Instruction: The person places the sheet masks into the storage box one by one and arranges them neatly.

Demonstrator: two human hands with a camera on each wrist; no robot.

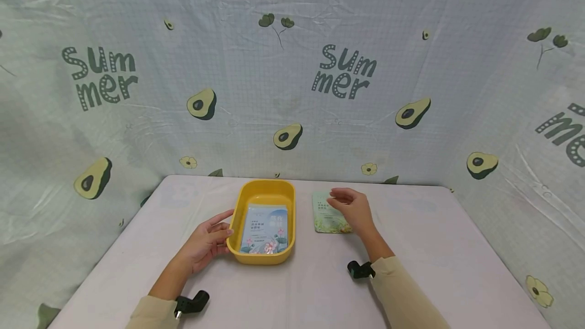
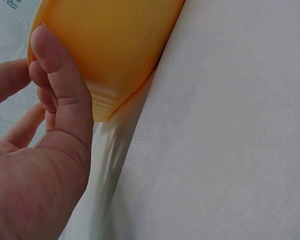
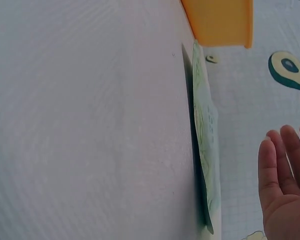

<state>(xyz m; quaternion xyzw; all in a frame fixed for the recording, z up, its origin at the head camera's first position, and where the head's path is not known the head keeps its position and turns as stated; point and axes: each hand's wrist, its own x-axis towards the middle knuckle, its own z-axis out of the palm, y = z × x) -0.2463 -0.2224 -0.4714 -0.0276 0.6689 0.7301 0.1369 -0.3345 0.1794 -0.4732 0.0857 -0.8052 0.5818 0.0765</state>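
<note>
A yellow plastic tray (image 1: 262, 187) stands on the table, and a blue sachet with pink flowers (image 1: 265, 227) lies flat inside it. My left hand (image 1: 205, 242) pinches the tray's left rim, and the left wrist view shows the thumb and fingers (image 2: 50, 50) at the tray's edge (image 2: 115, 40). To the right of the tray lies a green sachet (image 1: 325, 217), seen edge-on in the right wrist view. Above it hovers my right hand (image 1: 354, 210), holding nothing. Its fingers (image 3: 290, 155) look loosely extended and apart from the sachet.
A pale cloth covers the table (image 1: 411, 258). Behind and at both sides hangs a curtain (image 1: 237, 65) printed with avocados and lettering. Black wrist cameras (image 1: 194, 302) sit on both forearms.
</note>
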